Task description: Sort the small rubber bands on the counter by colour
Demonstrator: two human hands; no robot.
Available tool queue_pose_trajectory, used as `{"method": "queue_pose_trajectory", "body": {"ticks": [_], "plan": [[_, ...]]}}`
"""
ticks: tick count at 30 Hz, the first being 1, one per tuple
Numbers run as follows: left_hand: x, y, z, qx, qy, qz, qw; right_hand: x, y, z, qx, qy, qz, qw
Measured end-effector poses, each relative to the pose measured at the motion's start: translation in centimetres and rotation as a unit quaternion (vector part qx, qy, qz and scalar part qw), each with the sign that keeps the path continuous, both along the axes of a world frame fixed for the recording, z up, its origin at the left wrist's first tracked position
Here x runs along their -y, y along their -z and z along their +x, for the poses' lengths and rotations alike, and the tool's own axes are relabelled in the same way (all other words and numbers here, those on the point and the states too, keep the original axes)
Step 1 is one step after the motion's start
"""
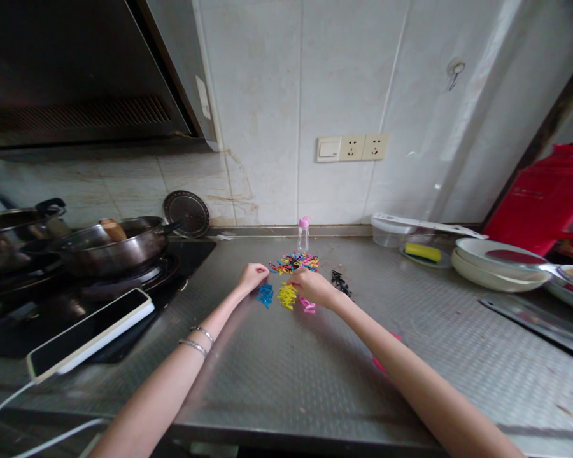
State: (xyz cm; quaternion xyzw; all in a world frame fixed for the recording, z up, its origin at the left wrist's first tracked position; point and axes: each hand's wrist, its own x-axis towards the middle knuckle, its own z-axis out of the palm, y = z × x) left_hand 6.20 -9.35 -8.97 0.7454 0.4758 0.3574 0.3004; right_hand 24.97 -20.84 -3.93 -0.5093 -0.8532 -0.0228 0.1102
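Note:
On the metal counter lies a mixed heap of small coloured bands (293,262), which look like elastic hair ties. In front of it are separate piles of blue bands (265,294), yellow bands (287,296) and pink bands (308,305), with black bands (340,282) to the right. My left hand (254,277) is closed, fingertips together, just above the blue pile. My right hand (311,286) reaches between the mixed heap and the yellow and pink piles, its fingers pinched. Whatever either hand holds is too small to see. Behind the heap stands a clear bottle with a pink cap (304,234).
A phone (90,334) with a cable lies by the stove at left, near a pan (114,251). Stacked bowls (496,267), a yellow sponge (423,253), a knife (535,324) and a red jug (544,197) are at right. A pink object (379,364) is partly under my right forearm.

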Motion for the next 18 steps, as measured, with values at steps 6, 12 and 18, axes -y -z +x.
{"method": "queue_pose_trajectory", "body": {"ticks": [6,12,18], "plan": [[-0.1,-0.1,0.0,0.019,-0.001,-0.014,1.0,0.3,-0.4,1.4,-0.019,0.055,-0.007,0.998],[-0.9,-1.5,-0.3,0.019,-0.009,-0.011,1.0,0.6,-0.9,3.8,-0.015,0.099,0.014,0.995],[-3.5,-2.1,0.0,-0.128,-0.006,0.055,0.99,0.2,-0.3,5.6,-0.033,0.143,0.035,0.989]]}}
